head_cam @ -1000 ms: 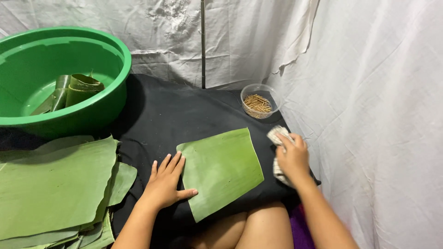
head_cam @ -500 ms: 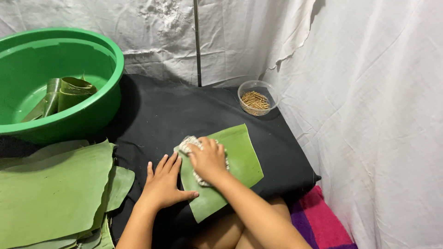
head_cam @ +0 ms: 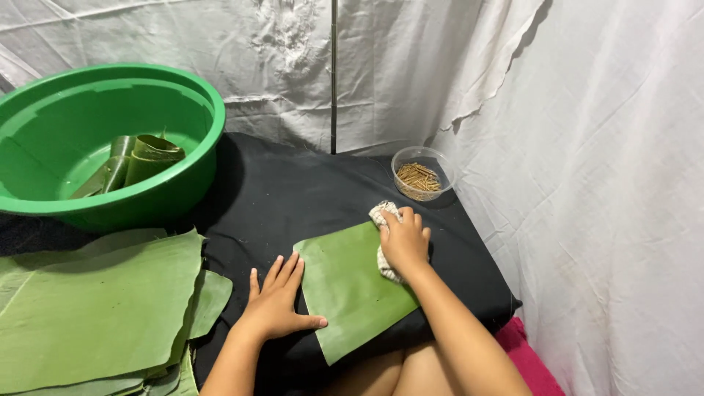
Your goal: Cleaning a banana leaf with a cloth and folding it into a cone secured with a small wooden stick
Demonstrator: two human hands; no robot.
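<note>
Banana leaf [head_cam: 352,290] flat on black cloth [head_cam: 293,198], pinned by open left hand [head_cam: 275,304].
Right hand [head_cam: 405,242] clutching rag [head_cam: 381,217] at far corner; could tear leaf if rubbed hard.

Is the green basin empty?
No, the green basin holds a few rolled banana leaves lying at its bottom.

White cloth walls [head_cam: 601,147], black mat [head_cam: 293,198]

You're in a makeshift food-prep corner at home: white sheets [head_cam: 587,147] hung as walls, black cloth [head_cam: 293,198] underneath, green basin [head_cam: 110,139], stacked banana leaves [head_cam: 88,308], tub of wooden picks [head_cam: 422,174].
</note>
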